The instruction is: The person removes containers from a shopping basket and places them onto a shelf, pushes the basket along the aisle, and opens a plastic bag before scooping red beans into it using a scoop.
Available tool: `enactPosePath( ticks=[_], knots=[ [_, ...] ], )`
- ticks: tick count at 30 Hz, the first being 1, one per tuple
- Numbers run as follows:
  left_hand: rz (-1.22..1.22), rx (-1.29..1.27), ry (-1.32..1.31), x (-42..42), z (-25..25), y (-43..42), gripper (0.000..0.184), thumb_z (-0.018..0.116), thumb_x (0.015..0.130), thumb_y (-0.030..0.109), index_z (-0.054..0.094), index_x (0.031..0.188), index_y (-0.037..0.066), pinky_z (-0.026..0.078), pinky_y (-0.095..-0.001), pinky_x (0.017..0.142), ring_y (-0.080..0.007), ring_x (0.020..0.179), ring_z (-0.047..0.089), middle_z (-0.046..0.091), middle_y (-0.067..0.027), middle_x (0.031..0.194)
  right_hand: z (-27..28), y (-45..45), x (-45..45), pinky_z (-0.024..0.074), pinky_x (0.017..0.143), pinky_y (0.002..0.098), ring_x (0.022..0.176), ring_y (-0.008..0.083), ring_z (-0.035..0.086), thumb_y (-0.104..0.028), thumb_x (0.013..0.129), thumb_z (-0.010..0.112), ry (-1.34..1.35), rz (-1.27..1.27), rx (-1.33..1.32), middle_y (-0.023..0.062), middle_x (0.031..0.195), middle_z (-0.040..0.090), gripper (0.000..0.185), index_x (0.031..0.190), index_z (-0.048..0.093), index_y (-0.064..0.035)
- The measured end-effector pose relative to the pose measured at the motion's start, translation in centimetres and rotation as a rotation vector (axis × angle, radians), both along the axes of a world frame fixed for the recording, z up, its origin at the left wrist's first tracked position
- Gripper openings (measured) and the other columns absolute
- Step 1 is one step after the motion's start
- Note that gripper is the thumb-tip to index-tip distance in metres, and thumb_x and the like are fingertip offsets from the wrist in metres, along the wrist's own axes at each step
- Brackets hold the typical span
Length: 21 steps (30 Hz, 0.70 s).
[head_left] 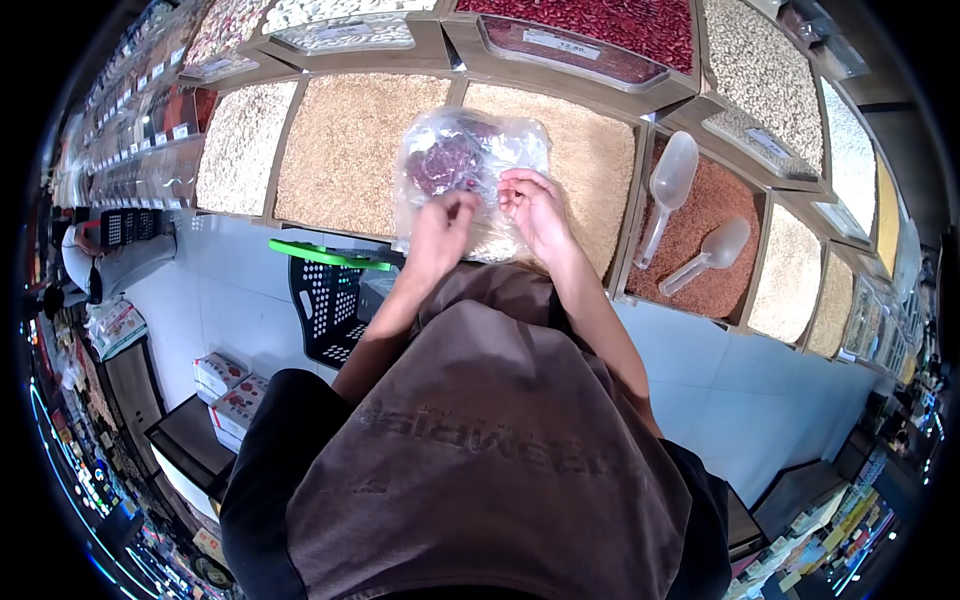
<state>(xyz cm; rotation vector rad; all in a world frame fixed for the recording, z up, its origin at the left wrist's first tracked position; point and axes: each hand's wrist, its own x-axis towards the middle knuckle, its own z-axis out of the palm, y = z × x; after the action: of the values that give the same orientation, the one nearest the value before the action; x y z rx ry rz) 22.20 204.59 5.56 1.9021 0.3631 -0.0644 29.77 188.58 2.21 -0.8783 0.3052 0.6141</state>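
A clear plastic bag [520, 150] lies across two bins of pale tan grain, with a dark purplish-red clump of contents [445, 165] showing through its left part. Over the bag's lower left, my left hand [443, 232] has its fingers curled in and pressed together, slightly blurred; what they hold, if anything, I cannot make out. At the bag's right side is my right hand [537, 212], fingers bent and a little apart, with nothing visible in them. A small red speck shows close to the left fingertips.
Two clear scoops, a long one [672, 180] and a smaller one [718, 250], rest in a bin of reddish-brown grain [690, 285]. Red beans [620, 25] fill a bin behind. A black basket [320, 310] with a green handle [320, 255] stands below left. Another person [120, 260] is at far left.
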Motion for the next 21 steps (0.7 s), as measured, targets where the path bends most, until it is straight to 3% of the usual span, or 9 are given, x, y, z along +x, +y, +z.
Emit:
enactPosePath(
  ticks=[2,4,5,7,8,13,15,16,21],
  knots=[
    [-0.064,0.055,0.097,-0.5,-0.9,-0.7,0.022,0.053,0.1,0.012,0.067,0.108,-0.004,0.054,-0.0315,0.084,-0.0197,0.093,0.068,0.072,-0.0143,0.098,-0.1,0.1,0.1,0.0454,0.063,0.0274,0.07,0.015,0.056,-0.002,0.096,0.049,0.002,0.016,0.023,0.0094,0.085,0.062,0.014,0.102,0.062,0.0028],
    [-0.031,0.063,0.166,-0.5,-0.2,-1.5,0.032,0.05,0.097,0.004,0.059,0.126,-0.003,0.05,-0.0372,0.097,-0.0311,0.112,0.065,0.065,-0.0226,0.12,0.1,0.2,0.0,0.0431,0.06,0.027,0.066,0.0136,0.054,-0.002,0.097,0.049,0.009,0.028,0.046,0.0078,0.082,0.06,0.014,0.101,0.062,0.0023],
    [-0.031,0.065,0.175,-0.5,0.0,-1.6,0.032,0.05,0.097,0.004,0.059,0.126,-0.003,0.05,-0.0372,0.097,-0.0311,0.112,0.065,0.065,-0.0226,0.12,0.3,0.4,-0.1,0.0408,0.057,0.0265,0.063,0.0122,0.052,-0.003,0.096,0.049,-0.009,0.053,0.047,0.0063,0.08,0.059,0.014,0.1,0.062,0.0015],
    [-0.074,0.4,-0.228,-0.2,0.4,-1.4,0.049,0.049,0.09,-0.004,0.049,0.139,-0.001,0.042,-0.0415,0.107,-0.0409,0.129,0.051,0.048,-0.0275,0.142,1.1,0.7,-0.3,0.0385,0.055,0.026,0.06,0.0107,0.05,-0.003,0.096,0.05,-0.028,0.073,0.052,0.0049,0.078,0.057,0.014,0.099,0.063,0.0006],
    [-0.119,0.383,-0.224,0.0,0.7,-0.8,0.061,0.049,0.083,-0.007,0.043,0.143,0.0,0.036,-0.0451,0.112,-0.0451,0.135,0.042,0.035,-0.028,0.151,1.6,0.7,-0.6,0.0384,0.055,0.0253,0.061,0.0099,0.049,-0.004,0.096,0.05,-0.057,0.185,0.014,0.0043,0.078,0.058,0.014,0.099,0.063,0.0],
    [-0.108,0.59,-0.435,1.6,1.1,1.8,0.058,0.061,0.08,-0.002,0.051,0.137,0.002,0.036,-0.0466,0.111,-0.0404,0.136,0.043,0.047,-0.0238,0.143,5.4,1.4,-2.5,0.0432,0.059,0.0243,0.065,0.0089,0.052,-0.006,0.099,0.047,-0.119,0.54,-0.02,0.0049,0.082,0.061,0.016,0.1,0.062,-0.0012],
    [-0.145,0.619,-0.561,2.2,2.0,2.8,0.05,0.064,0.08,0.001,0.059,0.129,0.002,0.041,-0.0431,0.103,-0.0359,0.125,0.054,0.058,-0.0189,0.132,6.3,2.1,-3.4,0.0473,0.064,0.025,0.072,0.0102,0.057,-0.008,0.101,0.046,-0.14,0.529,0.024,0.0068,0.087,0.063,0.016,0.1,0.061,-0.0014],
    [-0.151,0.551,-0.496,1.9,2.6,3.1,0.036,0.065,0.083,0.004,0.062,0.119,0.002,0.047,-0.0422,0.094,-0.0309,0.104,0.064,0.067,-0.0153,0.109,6.6,2.3,-3.7,0.0469,0.064,0.0247,0.073,0.0102,0.058,-0.009,0.101,0.048,-0.158,0.523,0.032,0.0063,0.087,0.063,0.015,0.101,0.061,-0.0021],
    [-0.096,0.408,-0.627,2.0,2.9,4.2,0.024,0.061,0.09,0.004,0.062,0.114,0.0,0.05,-0.0403,0.087,-0.0292,0.096,0.065,0.066,-0.0151,0.104,6.9,2.3,-4.0,0.0468,0.065,0.0248,0.074,0.0106,0.058,-0.011,0.102,0.049,-0.205,0.498,0.002,0.0058,0.089,0.064,0.015,0.102,0.061,-0.0026]
  ],
)
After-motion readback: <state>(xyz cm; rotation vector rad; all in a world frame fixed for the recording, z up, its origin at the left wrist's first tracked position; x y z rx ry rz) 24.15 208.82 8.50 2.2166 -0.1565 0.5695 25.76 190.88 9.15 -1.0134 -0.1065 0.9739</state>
